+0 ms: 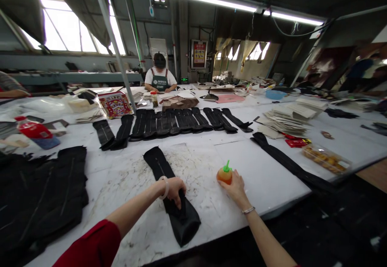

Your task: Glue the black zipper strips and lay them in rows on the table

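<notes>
One black piece (186,221) pinched by left fingers (177,201), one green-tipped bottle (224,175) clasped by right fingers (236,177)

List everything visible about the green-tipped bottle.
The bottle is small and rounded, apparently translucent plastic, paler above and orange below. Its green cap narrows to a pointed nozzle. It is roughly upright, tip up, gripped from its right side by the right hand. Whether its base touches the white table is unclear.
</notes>
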Action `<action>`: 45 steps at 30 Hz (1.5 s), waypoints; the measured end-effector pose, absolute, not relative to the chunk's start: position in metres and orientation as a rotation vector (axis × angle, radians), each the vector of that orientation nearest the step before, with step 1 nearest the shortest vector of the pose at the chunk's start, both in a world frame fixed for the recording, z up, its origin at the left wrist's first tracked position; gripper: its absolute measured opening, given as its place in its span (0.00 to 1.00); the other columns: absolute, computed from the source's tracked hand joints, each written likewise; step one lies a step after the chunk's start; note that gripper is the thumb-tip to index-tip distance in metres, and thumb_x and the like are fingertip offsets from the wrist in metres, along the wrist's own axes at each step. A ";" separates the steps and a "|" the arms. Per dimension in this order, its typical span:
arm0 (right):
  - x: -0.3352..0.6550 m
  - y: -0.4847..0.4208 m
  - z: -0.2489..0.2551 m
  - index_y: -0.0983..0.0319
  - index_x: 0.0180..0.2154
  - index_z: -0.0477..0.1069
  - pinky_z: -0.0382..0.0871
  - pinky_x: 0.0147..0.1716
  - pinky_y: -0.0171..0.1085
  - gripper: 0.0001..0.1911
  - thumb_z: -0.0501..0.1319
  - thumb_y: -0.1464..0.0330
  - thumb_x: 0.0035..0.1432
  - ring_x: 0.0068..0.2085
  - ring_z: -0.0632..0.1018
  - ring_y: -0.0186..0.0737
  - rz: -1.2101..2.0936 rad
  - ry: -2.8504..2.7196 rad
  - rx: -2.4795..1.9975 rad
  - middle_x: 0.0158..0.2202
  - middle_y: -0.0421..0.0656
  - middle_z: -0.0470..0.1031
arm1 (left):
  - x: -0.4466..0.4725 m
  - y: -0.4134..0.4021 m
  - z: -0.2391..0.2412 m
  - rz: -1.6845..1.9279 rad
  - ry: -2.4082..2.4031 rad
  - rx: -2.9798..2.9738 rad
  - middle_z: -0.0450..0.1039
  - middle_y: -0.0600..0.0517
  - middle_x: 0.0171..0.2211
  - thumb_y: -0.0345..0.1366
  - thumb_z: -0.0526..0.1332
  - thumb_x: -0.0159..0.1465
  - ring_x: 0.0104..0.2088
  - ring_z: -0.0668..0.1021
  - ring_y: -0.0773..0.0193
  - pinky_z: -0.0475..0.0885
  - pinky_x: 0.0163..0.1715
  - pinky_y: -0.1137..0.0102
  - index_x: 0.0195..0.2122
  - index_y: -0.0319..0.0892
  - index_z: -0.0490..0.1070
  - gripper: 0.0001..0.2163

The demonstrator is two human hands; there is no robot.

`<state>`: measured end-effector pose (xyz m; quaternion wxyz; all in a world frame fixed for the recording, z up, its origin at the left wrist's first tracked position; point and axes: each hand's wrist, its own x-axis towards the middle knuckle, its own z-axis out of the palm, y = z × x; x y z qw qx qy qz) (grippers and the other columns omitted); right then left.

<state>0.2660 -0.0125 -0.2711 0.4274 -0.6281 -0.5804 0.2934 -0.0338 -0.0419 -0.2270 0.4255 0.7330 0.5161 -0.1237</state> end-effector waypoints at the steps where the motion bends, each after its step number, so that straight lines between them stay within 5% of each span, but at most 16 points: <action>1: 0.263 -0.012 -0.270 0.60 0.40 0.70 0.53 0.58 0.57 0.29 0.70 0.60 0.32 0.58 0.67 0.64 0.770 -1.463 -1.546 0.46 0.50 0.75 | -0.035 -0.041 -0.226 -0.290 1.292 1.835 0.67 0.61 0.16 0.43 0.77 0.36 0.20 0.73 0.65 0.69 0.23 0.72 0.33 0.44 0.77 0.22; 7: 0.269 -0.032 -0.229 0.60 0.45 0.71 0.70 0.43 0.45 0.28 0.68 0.66 0.38 0.41 0.76 0.48 1.069 -1.557 -1.333 0.41 0.43 0.76 | -0.045 -0.036 -0.218 -0.220 1.181 1.752 0.72 0.60 0.20 0.42 0.76 0.36 0.25 0.73 0.67 0.67 0.26 0.75 0.27 0.44 0.79 0.17; 13: 0.276 -0.056 -0.176 0.58 0.51 0.73 0.72 0.41 0.38 0.34 0.74 0.70 0.38 0.45 0.77 0.45 1.705 -1.103 -0.849 0.47 0.44 0.77 | -0.057 -0.029 -0.195 -0.227 1.018 1.640 0.75 0.60 0.21 0.44 0.77 0.35 0.24 0.74 0.68 0.69 0.26 0.75 0.28 0.43 0.79 0.19; 16: 0.267 -0.060 -0.170 0.55 0.44 0.76 0.74 0.35 0.36 0.23 0.74 0.59 0.44 0.41 0.77 0.41 1.690 -0.697 -0.711 0.47 0.42 0.77 | -0.060 -0.027 -0.181 -0.248 0.952 1.610 0.76 0.58 0.21 0.43 0.77 0.36 0.24 0.74 0.67 0.70 0.26 0.74 0.28 0.42 0.79 0.19; 19: 0.258 -0.061 -0.172 0.49 0.47 0.74 0.76 0.33 0.37 0.26 0.73 0.54 0.45 0.38 0.78 0.39 1.715 -0.515 -0.650 0.44 0.38 0.78 | -0.062 -0.029 -0.171 -0.271 0.889 1.578 0.77 0.57 0.21 0.44 0.77 0.36 0.24 0.75 0.66 0.72 0.25 0.73 0.27 0.41 0.79 0.19; 23: 0.240 -0.063 -0.180 0.51 0.50 0.72 0.76 0.36 0.39 0.30 0.75 0.59 0.44 0.41 0.78 0.42 1.753 -0.645 -0.700 0.44 0.39 0.78 | -0.062 -0.031 -0.163 -0.280 0.831 1.549 0.78 0.56 0.22 0.45 0.78 0.36 0.24 0.76 0.65 0.72 0.25 0.73 0.28 0.41 0.79 0.20; 28: 0.214 -0.059 -0.185 0.51 0.46 0.73 0.73 0.49 0.49 0.24 0.72 0.53 0.47 0.51 0.76 0.50 1.764 -0.799 -0.671 0.48 0.40 0.77 | -0.061 -0.034 -0.157 -0.269 0.796 1.539 0.79 0.55 0.23 0.46 0.78 0.35 0.26 0.77 0.62 0.74 0.26 0.70 0.27 0.41 0.79 0.20; 45: 0.178 -0.050 -0.148 0.55 0.49 0.73 0.72 0.39 0.40 0.31 0.74 0.70 0.39 0.40 0.75 0.43 1.836 -0.968 -0.686 0.40 0.41 0.76 | -0.068 -0.037 -0.152 -0.263 0.806 1.553 0.73 0.58 0.18 0.44 0.78 0.35 0.20 0.70 0.69 0.64 0.19 0.75 0.25 0.40 0.78 0.19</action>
